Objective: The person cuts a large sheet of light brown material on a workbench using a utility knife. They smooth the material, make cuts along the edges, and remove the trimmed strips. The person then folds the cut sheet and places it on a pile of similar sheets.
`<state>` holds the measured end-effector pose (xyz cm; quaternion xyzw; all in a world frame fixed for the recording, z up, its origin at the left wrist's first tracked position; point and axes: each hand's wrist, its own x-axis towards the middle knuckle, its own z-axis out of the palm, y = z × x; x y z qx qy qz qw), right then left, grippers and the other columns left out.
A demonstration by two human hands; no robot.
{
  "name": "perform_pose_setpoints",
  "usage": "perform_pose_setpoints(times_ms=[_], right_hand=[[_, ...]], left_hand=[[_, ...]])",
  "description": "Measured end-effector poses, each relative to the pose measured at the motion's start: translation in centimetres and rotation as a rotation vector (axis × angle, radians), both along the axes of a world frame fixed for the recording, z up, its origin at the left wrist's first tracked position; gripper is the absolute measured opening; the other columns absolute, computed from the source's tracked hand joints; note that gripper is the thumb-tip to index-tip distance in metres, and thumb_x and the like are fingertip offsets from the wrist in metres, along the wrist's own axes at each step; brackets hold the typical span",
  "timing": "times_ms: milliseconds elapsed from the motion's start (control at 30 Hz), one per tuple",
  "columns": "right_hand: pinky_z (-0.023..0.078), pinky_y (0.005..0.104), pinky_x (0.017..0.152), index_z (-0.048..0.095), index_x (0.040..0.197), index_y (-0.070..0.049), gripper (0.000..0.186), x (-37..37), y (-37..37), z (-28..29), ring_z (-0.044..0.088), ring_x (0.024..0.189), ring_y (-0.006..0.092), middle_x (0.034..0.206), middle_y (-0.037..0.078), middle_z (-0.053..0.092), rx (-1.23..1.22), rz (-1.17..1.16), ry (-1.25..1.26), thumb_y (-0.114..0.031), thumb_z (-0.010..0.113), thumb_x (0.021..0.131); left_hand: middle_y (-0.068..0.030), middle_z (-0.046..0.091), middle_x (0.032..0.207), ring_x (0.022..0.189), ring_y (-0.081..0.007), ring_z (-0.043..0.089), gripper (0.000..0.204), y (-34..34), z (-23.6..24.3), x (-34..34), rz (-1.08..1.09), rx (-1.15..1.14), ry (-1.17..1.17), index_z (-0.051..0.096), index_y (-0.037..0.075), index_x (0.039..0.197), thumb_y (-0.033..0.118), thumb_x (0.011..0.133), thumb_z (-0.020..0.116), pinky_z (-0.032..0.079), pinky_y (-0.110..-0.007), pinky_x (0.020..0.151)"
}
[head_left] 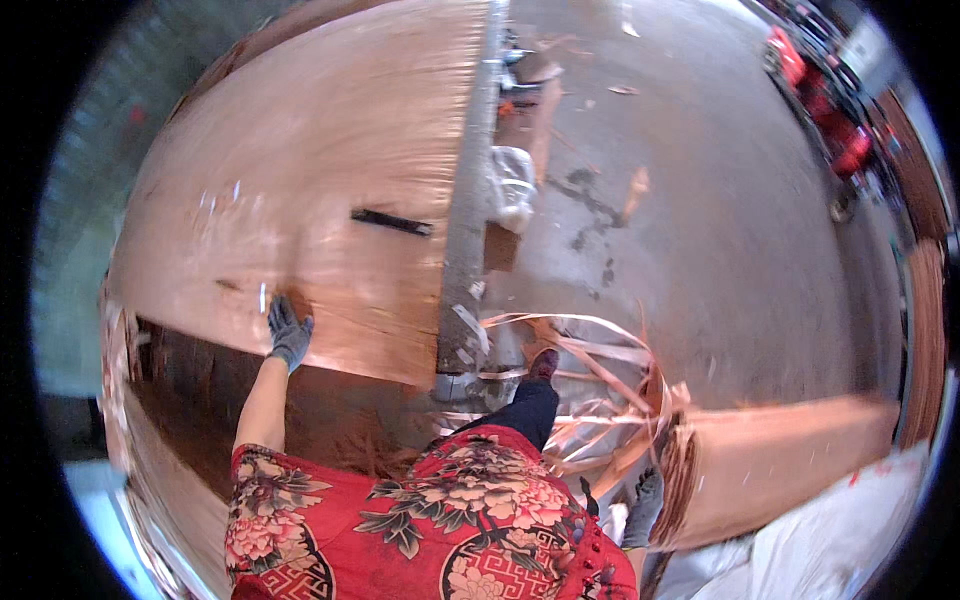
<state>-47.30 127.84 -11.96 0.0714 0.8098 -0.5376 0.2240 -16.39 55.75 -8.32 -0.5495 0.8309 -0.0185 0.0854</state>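
My left hand, in a grey glove, lies on the near edge of a wide, light-brown wood veneer sheet with its fingers spread. That sheet covers a large raised surface on the left. A black flat bar rests on it, ahead of the hand and to the right. My right hand, also gloved, is low at my right side, next to the ragged end of a stack of veneer sheets. Its fingers are blurred and partly hidden, so I cannot tell whether they touch or hold anything there.
Loose veneer strips lie tangled on the floor by my foot. A plastic-wrapped bundle sits along the surface's right side. A red vehicle stands at the far right. White sacking lies at the near right.
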Motion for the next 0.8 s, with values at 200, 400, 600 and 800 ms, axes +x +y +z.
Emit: perform_pose_setpoints(times_ms=[200,400,600,800], right_hand=[[0.036,0.0320,0.101,0.047,0.128,0.005,0.039,-14.5,-8.6,-1.0,0.048,0.118,0.0228,0.127,0.014,0.052,0.154,0.649,0.284,-0.015,0.046,0.095],[0.047,0.0254,0.080,0.060,0.113,0.000,0.024,-23.4,-27.2,6.7,0.059,0.091,0.0139,0.106,0.008,0.064,-0.123,0.631,-0.164,-0.008,0.055,0.091],[0.047,0.0215,0.072,0.058,0.111,0.001,0.029,-17.6,-40.5,11.8,0.058,0.079,0.0101,0.100,0.004,0.060,-0.256,1.412,-0.327,-0.002,0.063,0.082],[0.042,0.0220,0.053,0.059,0.086,-0.003,0.005,-13.9,-44.6,9.6,0.051,0.057,0.0089,0.072,0.000,0.057,-0.249,1.380,-0.965,-0.006,0.062,0.085]], left_hand=[[-0.0291,0.010,0.148,0.138,-0.0431,0.008,0.090,5.2,6.3,-7.3,0.122,-0.116,0.246,0.004,-0.007,0.142,0.038,0.085,0.057,0.012,-0.047,0.112],[-0.0272,0.020,0.145,0.135,-0.0453,0.016,0.084,16.9,5.9,-20.9,-0.009,-0.191,0.379,0.018,-0.002,0.142,0.036,0.079,0.060,0.015,-0.051,0.111],[-0.0267,0.022,0.145,0.132,-0.0474,0.020,0.082,17.2,7.1,-22.7,0.006,-0.116,0.340,0.023,-0.005,0.139,0.038,0.078,0.058,0.016,-0.052,0.110],[-0.0219,0.031,0.143,0.135,-0.0462,0.017,0.090,20.1,6.9,-22.5,0.135,-0.274,0.572,0.008,-0.007,0.142,0.020,0.077,0.065,0.017,-0.049,0.110]])
